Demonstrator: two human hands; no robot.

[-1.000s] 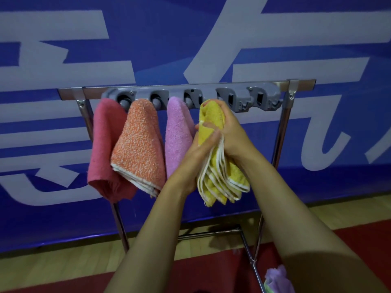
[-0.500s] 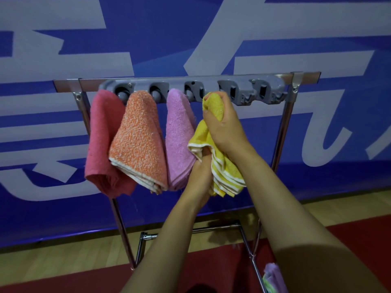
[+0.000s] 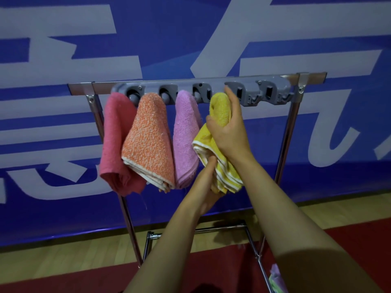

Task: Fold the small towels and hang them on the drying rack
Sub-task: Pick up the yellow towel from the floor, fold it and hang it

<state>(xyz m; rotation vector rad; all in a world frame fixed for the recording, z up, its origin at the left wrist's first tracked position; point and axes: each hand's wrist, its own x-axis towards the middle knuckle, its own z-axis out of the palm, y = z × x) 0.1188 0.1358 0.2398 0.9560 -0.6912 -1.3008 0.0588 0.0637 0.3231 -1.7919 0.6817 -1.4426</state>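
Observation:
A metal drying rack (image 3: pixel 281 163) carries a grey hook bar (image 3: pixel 273 92) along its top rail. Three folded towels hang from the bar: a red towel (image 3: pixel 115 142), an orange towel (image 3: pixel 149 142) and a pink towel (image 3: pixel 185 138). To their right is a folded yellow towel (image 3: pixel 220 108) with white stripes, its top up at the bar. My right hand (image 3: pixel 229 132) grips its upper part, fingers curled round the cloth. Lower down, my left hand (image 3: pixel 208 178) holds the towel's bottom folds, its fingers partly hidden in the cloth.
A blue banner with large white characters (image 3: pixel 232 39) stands right behind the rack. The floor is wood (image 3: pixel 63 256) with a red mat (image 3: pixel 74 280) nearer me. More cloth, purple and green (image 3: pixel 276 278), shows at the bottom right edge beside the rack's leg.
My left hand has dropped from the towel's upper part to its bottom folds. The right hand stays gripped near the top at the bar. The view has shifted slightly.

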